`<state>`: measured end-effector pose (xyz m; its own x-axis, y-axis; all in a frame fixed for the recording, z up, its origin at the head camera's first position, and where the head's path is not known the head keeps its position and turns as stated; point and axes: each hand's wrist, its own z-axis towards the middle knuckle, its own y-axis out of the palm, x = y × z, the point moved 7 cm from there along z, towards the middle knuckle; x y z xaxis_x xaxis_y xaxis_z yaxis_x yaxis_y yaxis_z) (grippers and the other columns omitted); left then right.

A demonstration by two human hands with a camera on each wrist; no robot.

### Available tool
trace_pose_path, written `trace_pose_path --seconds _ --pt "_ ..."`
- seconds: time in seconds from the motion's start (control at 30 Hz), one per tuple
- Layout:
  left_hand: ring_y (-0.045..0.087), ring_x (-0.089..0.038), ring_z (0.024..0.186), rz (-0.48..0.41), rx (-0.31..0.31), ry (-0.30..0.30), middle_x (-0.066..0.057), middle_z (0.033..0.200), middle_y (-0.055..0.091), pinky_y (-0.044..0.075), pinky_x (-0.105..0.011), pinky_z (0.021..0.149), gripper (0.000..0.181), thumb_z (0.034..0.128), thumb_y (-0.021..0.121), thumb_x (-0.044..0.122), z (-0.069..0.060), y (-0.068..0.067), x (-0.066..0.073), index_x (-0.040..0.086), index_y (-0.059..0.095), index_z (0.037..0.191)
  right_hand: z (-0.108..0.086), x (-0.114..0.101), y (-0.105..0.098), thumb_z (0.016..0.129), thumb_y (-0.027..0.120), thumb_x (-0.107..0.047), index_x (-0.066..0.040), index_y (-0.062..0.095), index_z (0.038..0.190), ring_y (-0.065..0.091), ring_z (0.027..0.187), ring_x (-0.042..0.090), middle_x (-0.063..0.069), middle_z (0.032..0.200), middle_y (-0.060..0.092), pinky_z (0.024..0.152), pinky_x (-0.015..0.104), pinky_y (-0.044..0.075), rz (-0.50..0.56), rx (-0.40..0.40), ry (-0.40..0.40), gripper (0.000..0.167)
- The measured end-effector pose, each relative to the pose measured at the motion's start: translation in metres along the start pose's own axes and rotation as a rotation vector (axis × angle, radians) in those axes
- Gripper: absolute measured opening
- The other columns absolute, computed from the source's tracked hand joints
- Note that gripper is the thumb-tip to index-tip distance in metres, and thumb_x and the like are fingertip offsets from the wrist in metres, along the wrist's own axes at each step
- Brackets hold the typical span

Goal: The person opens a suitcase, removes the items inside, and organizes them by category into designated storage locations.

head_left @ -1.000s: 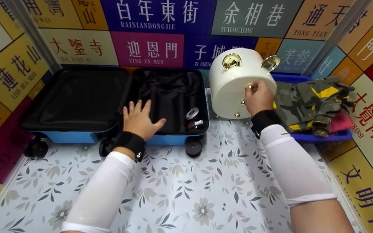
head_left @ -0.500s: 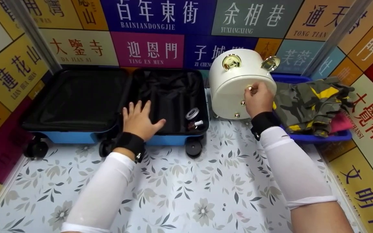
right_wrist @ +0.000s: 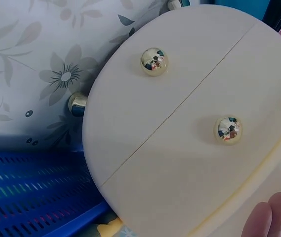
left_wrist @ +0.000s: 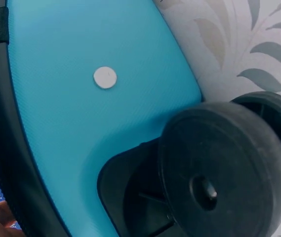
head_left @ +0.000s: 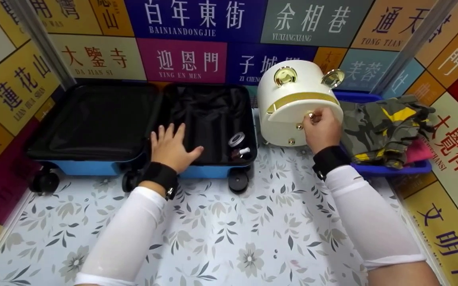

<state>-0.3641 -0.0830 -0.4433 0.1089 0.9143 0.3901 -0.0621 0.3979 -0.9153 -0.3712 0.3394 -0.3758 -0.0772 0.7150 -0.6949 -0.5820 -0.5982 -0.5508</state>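
In the head view a white round drawer box (head_left: 266, 91) with gold ear-like discs stands right of the blue suitcase (head_left: 86, 168). My right hand (head_left: 324, 129) pinches the gold knob (head_left: 311, 115) of its top drawer (head_left: 286, 113). That drawer is partly out, and a gold-coloured strip shows behind its front. Two lower knobs appear in the right wrist view, the middle one (right_wrist: 228, 129) nearer my fingers (right_wrist: 273, 217). My left hand (head_left: 173, 150) has its fingers spread over the near edge of the opened suitcase, between its two black-lined halves. The left wrist view shows a black wheel (left_wrist: 224, 168).
A roll of tape (head_left: 236, 139) and a small white-capped bottle (head_left: 240, 152) lie in the suitcase's right half. Right of the box, a blue basket (head_left: 396, 170) holds camouflage clothing (head_left: 384, 129) and something pink (head_left: 418, 150). Lettered panels stand behind and at both sides.
The top drawer, closed before, has come partly out of the white box. My right hand has moved slightly toward me and to the right with the knob. The left hand stays where it was.
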Motion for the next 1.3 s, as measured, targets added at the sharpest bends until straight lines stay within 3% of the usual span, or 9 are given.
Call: trace_pose_path --seconds 0.43,1.3 --pt "0.012 -0.051 0.161 -0.007 -0.006 0.001 -0.024 0.172 0.026 0.001 -0.067 0.13 0.097 0.0931 0.063 0.069 -0.002 0.0 -0.003 0.014 0.031 0.167 -0.016 0.002 -0.011 0.092 0.069 -0.015 0.005 0.065 0.099 0.066 0.081 0.023 0.019 0.091 0.075 0.071 0.018 0.043 0.023 0.047 -0.03 0.021" --pt "0.013 -0.052 0.161 -0.003 0.001 0.009 -0.025 0.172 0.027 0.002 -0.067 0.13 0.095 0.0943 0.062 0.068 -0.006 0.001 -0.006 0.013 0.032 0.166 -0.033 0.008 -0.02 0.092 0.072 -0.019 0.004 0.068 0.102 0.068 0.08 0.023 0.018 0.093 0.077 0.069 0.014 0.043 0.007 0.065 -0.028 0.025"
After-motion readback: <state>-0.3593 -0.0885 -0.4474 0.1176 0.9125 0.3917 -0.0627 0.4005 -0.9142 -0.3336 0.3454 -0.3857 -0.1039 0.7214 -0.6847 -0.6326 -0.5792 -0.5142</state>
